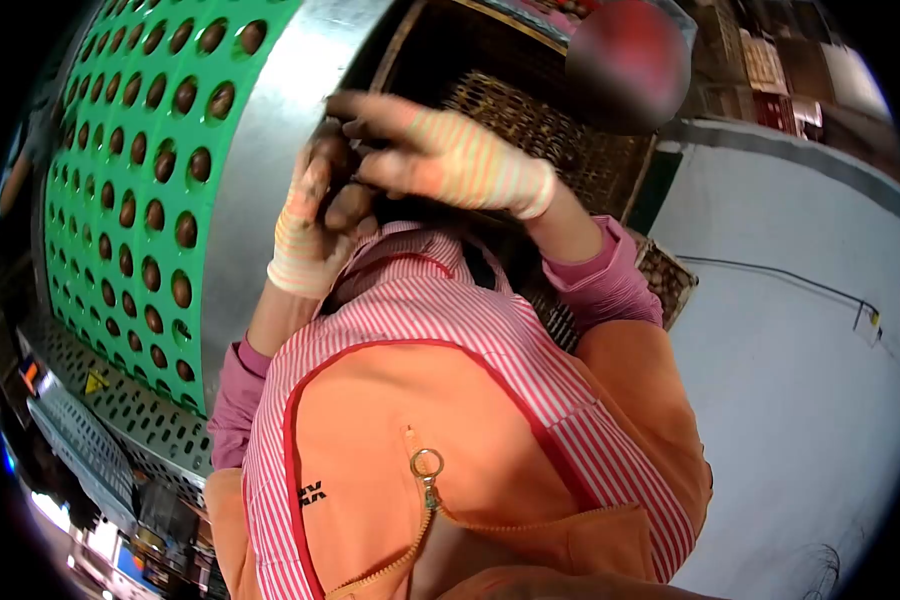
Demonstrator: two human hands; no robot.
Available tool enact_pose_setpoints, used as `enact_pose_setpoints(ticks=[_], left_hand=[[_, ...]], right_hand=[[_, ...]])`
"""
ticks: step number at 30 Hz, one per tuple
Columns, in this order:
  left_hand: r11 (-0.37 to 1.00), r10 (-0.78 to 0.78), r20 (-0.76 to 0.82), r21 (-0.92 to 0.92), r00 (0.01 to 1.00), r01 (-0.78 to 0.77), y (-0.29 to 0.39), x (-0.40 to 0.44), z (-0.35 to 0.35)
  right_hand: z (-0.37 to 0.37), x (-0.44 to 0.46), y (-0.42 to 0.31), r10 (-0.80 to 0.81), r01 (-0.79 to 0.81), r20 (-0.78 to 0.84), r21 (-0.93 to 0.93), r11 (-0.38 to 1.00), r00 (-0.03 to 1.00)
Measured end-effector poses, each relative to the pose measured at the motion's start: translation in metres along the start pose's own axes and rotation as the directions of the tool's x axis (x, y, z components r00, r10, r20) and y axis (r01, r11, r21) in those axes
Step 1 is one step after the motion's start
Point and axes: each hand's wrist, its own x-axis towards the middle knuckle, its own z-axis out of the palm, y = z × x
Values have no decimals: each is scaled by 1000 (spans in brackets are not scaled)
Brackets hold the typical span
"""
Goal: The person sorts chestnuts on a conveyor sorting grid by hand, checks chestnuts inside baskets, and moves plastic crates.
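Note:
My left hand (pixel 305 225), in a striped glove with dirty fingertips, is cupped with its fingers curled around dark brown round pieces (pixel 334 148). Just right of it and almost touching, my right hand (pixel 440 150) in a similar glove reaches over these pieces. Its fingers are stretched apart and slightly blurred, and nothing is clearly held in them. Both hands are above the edge of a metal plate (pixel 255 150). Left of that plate, a green panel (pixel 170 120) has rows of oval pockets, most with a brown round piece in them.
Beyond my hands are a dark crate (pixel 605 165) and brown latticed material (pixel 520 115). A basket of brown pieces (pixel 662 278) is by my right sleeve. A perforated metal strip (pixel 135 425) borders the green panel. At right is a pale wall (pixel 770 350) with a cable.

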Motion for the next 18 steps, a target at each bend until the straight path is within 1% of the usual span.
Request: enact_pose_setpoints(ticks=[1, 2, 3, 4, 5, 6, 7, 8, 9, 11, 13, 14, 15, 17, 18], left_hand=[[999, -48, -63, 4, 997, 48, -4, -3, 5], [995, -94, -54, -26, 994, 93, -8, -4, 2], [990, -136, -45, -56, 990, 133, -10, -5, -7], [988, -126, -21, -91, 992, 123, -12, -7, -17], [995, -88, -110, -47, 990, 83, -13, -9, -21], [997, -64, -106, -51, 992, 59, -13, -12, -31], [998, -37, -105, -53, 994, 32, -11, -16, -43], [998, -57, -69, -36, 996, 55, -5, -21, -50], [999, -46, -153, -24, 987, 43, -2, -27, -52], [998, 53, -222, 33, 974, -47, 0, -37, -58], [995, 98, -285, 54, 953, -87, 3, -48, -62], [995, 93, -329, 51, 940, -80, 3, -53, -66], [995, 103, -360, 44, 927, -93, 2, -55, -68], [995, 95, -412, 27, 906, -92, -2, -61, -75], [993, 114, -456, 80, 883, -87, -5, -62, -73]], right_hand=[[-14, -12, -6, 146, -141, -15, 176, 974, 989], [-37, -21, -4, 172, -161, -148, 82, 984, 974], [-60, -33, 20, 223, -243, -340, -19, 970, 914], [-89, -48, 59, 200, -382, -530, -259, 887, 824], [-114, -71, 105, 241, -586, -620, -442, 679, 747], [-129, -92, 140, 434, -735, -597, -489, 470, 675], [-126, -107, 156, 585, -793, -537, -371, 482, 607], [-121, -124, 196, 607, -807, -533, -417, 418, 589], [-108, -119, 194, 723, -849, -458, -378, 369, 518], [-81, -109, 212, 784, -900, -466, -343, 268, 411], [-79, -112, 273, 694, -870, -538, -396, 293, 479], [-79, -101, 264, 697, -851, -523, -461, 253, 491], [-79, -93, 255, 694, -813, -491, -530, 241, 526], [-83, -85, 268, 684, -775, -470, -589, 227, 557], [-84, -86, 277, 677, -761, -443, -586, 278, 588]])
